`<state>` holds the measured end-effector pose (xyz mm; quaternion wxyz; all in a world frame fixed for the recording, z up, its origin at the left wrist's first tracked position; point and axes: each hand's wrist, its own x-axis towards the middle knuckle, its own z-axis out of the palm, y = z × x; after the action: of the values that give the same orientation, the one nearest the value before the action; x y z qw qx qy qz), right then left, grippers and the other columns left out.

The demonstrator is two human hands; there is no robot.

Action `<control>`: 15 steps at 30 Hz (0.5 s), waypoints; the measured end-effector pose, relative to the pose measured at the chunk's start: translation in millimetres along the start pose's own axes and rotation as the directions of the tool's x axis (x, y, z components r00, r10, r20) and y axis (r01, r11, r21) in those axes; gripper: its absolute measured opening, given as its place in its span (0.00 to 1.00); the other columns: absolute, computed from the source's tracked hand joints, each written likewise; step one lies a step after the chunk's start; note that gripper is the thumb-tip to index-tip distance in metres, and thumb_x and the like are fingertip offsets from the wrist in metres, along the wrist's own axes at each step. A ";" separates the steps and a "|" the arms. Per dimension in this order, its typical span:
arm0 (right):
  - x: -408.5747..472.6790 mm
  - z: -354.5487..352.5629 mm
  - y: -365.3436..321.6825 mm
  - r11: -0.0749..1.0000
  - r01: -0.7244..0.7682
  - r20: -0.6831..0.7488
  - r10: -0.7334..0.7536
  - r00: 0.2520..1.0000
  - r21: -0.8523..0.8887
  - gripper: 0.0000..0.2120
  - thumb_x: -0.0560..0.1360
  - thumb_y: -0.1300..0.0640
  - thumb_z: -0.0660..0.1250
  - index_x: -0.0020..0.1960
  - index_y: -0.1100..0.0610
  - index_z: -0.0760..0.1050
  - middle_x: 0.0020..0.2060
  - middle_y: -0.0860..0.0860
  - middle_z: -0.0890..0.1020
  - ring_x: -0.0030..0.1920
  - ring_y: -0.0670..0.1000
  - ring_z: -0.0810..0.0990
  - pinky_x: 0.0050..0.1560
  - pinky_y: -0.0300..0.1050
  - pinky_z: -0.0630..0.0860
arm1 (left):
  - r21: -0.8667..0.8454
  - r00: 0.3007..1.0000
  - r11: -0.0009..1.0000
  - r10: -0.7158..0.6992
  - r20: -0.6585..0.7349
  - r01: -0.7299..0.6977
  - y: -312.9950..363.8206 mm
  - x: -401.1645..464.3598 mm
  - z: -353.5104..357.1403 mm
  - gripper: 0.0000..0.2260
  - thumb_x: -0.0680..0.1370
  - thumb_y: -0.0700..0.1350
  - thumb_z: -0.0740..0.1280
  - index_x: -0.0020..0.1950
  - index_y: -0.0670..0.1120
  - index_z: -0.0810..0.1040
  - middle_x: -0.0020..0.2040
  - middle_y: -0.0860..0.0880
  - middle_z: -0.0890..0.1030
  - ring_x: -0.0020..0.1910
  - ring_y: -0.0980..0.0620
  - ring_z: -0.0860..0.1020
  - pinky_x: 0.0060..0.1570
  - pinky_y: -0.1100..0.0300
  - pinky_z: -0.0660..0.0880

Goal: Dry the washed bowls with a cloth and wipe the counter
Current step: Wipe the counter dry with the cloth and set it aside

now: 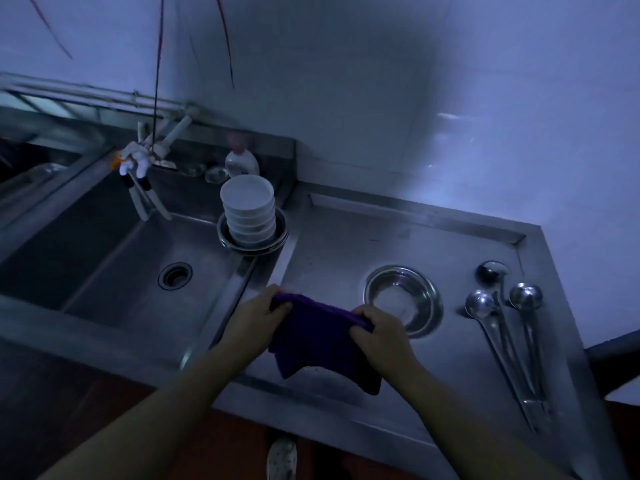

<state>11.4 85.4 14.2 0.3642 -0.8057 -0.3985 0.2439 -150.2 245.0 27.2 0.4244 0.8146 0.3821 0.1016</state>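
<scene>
Both hands, left (257, 315) and right (377, 332), are clenching one purple cloth (322, 344); beyond their grip are sitting one steel bowl (403, 301), three ladles (505, 327), and one white bowl stack (248, 209).

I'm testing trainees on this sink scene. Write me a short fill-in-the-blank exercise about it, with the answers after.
1. Both the left hand and the right hand grip a ____ cloth.
2. The stack of white bowls sits in a metal dish on the corner of the ____.
3. The number of long-handled ladles lying on the counter is ____.
4. The lone steel bowl on the counter holds ____.

Answers: purple; sink; three; nothing
</scene>
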 end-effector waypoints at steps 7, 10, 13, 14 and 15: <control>-9.4 65.9 26.0 0.992 -0.115 0.212 0.102 0.972 0.045 0.07 0.73 0.59 0.66 0.47 0.48 0.74 0.40 0.43 0.79 0.38 0.37 0.75 0.36 0.27 0.69 | 0.042 0.976 0.976 -0.213 -0.037 0.215 -73.6 -13.4 24.6 0.06 0.78 0.48 0.63 0.42 0.54 0.69 0.37 0.56 0.75 0.37 0.56 0.75 0.33 0.63 0.69; -2.2 90.8 33.6 0.991 -0.096 0.261 0.116 0.958 -0.091 0.12 0.75 0.56 0.65 0.58 0.52 0.73 0.50 0.48 0.79 0.48 0.46 0.76 0.48 0.37 0.73 | 0.104 0.951 0.945 -0.307 -0.044 0.310 -95.1 -4.3 26.2 0.06 0.78 0.49 0.63 0.52 0.48 0.73 0.41 0.54 0.76 0.39 0.55 0.74 0.37 0.60 0.71; 3.5 110.1 40.9 0.958 0.023 0.248 0.050 0.967 -0.285 0.22 0.77 0.57 0.63 0.70 0.54 0.65 0.63 0.51 0.72 0.61 0.50 0.70 0.61 0.40 0.66 | 0.213 0.952 0.930 -0.279 -0.128 0.301 -109.4 4.0 25.1 0.17 0.77 0.46 0.66 0.64 0.44 0.71 0.56 0.46 0.76 0.51 0.49 0.75 0.52 0.55 0.73; 4.5 115.6 40.8 0.940 0.097 0.244 -0.015 0.970 -0.327 0.24 0.76 0.59 0.64 0.71 0.56 0.65 0.66 0.52 0.70 0.64 0.51 0.69 0.64 0.40 0.64 | 0.310 0.968 0.919 -0.213 -0.134 0.245 -113.7 5.4 24.7 0.19 0.76 0.46 0.67 0.66 0.44 0.70 0.60 0.44 0.75 0.56 0.47 0.74 0.56 0.55 0.71; 5.0 122.1 40.0 0.914 0.180 0.257 -0.087 0.963 -0.364 0.25 0.74 0.61 0.64 0.70 0.57 0.66 0.67 0.54 0.70 0.65 0.53 0.68 0.65 0.41 0.63 | 0.406 0.986 0.900 -0.131 -0.098 0.160 -117.4 5.5 24.4 0.20 0.75 0.46 0.67 0.66 0.44 0.71 0.61 0.45 0.74 0.58 0.47 0.73 0.58 0.55 0.70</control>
<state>-50.6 120.7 -92.7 0.1656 -0.7974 -0.5331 0.2292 -197.4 274.8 -79.0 0.2358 0.8510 0.4691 0.0144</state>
